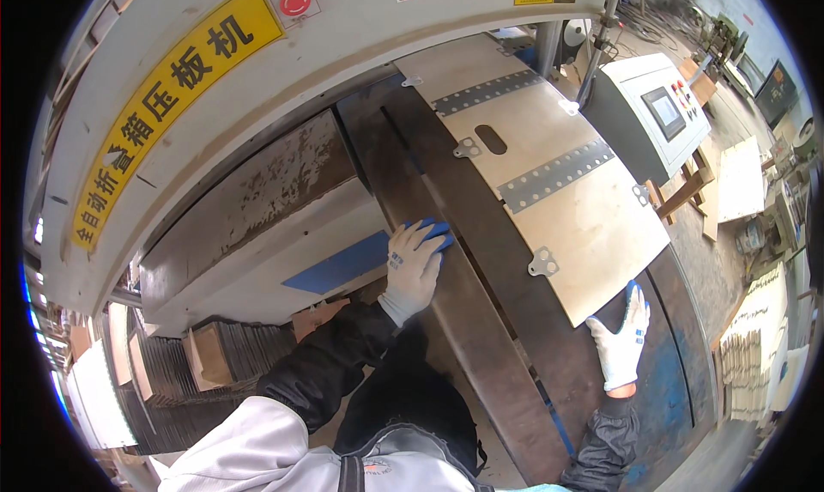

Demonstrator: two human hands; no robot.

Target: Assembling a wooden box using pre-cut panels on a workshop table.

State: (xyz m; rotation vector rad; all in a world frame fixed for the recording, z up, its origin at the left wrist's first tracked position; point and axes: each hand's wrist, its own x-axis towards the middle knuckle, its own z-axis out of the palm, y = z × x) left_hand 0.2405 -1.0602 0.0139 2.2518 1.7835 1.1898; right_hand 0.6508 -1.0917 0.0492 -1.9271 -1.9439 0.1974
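A plywood panel strip (pixel 592 245) lies on the dark metal machine table (pixel 481 226). Perforated grey metal strips (pixel 556 176) cross it, small metal tabs (pixel 542 262) stick out along its sides, and one section has an oval slot. My right hand (pixel 620 342), in a white glove with blue fingertips, lies at the strip's near end. Its thumb and fingers are spread around the near corner, without a grip. My left hand (pixel 415 267), gloved alike, rests on the table's left edge bar, its fingers stretched over the metal and holding nothing.
Overhead runs the machine's pale beam (pixel 197 97) with a yellow label. A control box (pixel 657 110) with a screen and buttons stands at the far right. Stacked boards (pixel 223 359) sit below left, and more pale stacks (pixel 751 346) stand at the right.
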